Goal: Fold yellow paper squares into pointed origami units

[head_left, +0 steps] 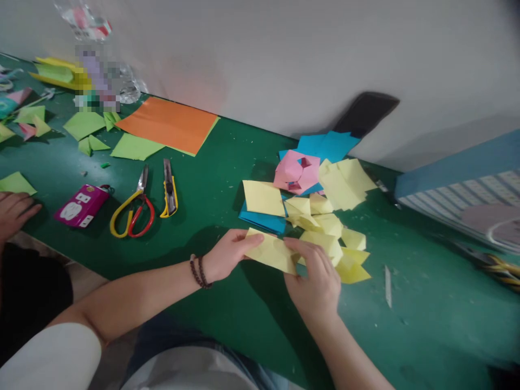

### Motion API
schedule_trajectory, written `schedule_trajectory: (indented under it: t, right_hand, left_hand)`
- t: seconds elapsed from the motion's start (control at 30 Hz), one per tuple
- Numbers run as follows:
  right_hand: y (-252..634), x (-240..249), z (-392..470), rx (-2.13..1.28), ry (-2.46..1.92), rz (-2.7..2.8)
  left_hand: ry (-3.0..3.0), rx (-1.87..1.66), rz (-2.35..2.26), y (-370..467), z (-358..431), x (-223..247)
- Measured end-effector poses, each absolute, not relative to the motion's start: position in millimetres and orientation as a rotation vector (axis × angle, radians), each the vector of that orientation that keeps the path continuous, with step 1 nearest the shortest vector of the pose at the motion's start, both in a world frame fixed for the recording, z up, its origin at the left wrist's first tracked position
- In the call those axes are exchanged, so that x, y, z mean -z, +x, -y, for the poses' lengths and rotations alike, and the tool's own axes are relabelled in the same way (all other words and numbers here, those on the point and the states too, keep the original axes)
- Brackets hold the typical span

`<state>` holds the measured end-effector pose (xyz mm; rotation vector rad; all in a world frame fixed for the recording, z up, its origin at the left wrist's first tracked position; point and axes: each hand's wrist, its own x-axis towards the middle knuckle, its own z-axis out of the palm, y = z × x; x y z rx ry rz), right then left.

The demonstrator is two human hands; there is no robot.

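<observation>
A folded sheet of pale yellow paper (271, 252) is held above the green table between both hands. My left hand (232, 250) pinches its left end, thumb on top. At the right end, my right hand (314, 276) grips it with thumb and fingers. Just behind lies a square yellow sheet (264, 198) on a stack of blue paper (264, 219). Several folded yellow paper pieces (325, 225) lie beyond my right hand. A pink folded-paper shape (297, 172) with openings sits behind them, near blue sheets (329, 145).
Left of my hands lie scissors (141, 208), a yellow box cutter (169, 189) and a magenta box (82, 206). An orange sheet (170, 123) is by the wall. Another person's hand (16, 213) rests at far left. Pliers (493, 265) and a blue box (459, 168) stand right.
</observation>
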<state>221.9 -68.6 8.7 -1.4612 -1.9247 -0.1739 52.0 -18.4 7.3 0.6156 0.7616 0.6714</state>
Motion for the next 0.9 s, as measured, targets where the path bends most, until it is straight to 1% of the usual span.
schedule_trajectory:
  t: [0.1, 0.2, 0.7, 0.8, 0.9]
  right_hand:
    - [222.1, -10.0, 69.6, 0.206, -1.395, 1.897]
    - [221.4, -11.2, 70.8, 0.168, -1.343, 1.885]
    - [220.6, -15.0, 70.2, 0.206, -1.357, 1.909]
    - [221.4, -14.1, 70.2, 0.179, -1.344, 1.916]
    - [221.9, -14.0, 70.5, 0.163, -1.328, 1.927]
  left_hand:
    - [0.605, -0.661, -0.787, 52.4, 17.8, -9.1]
    - [0.608, -0.686, -0.835, 52.0, 16.9, -10.4]
    - [0.853, -0.671, -0.926, 50.4, 20.7, -7.7]
    - [0.997, -0.696, -0.956, 49.0, 20.3, -6.2]
    - [1.269, -0.778, -1.000, 47.4, 20.1, -7.7]
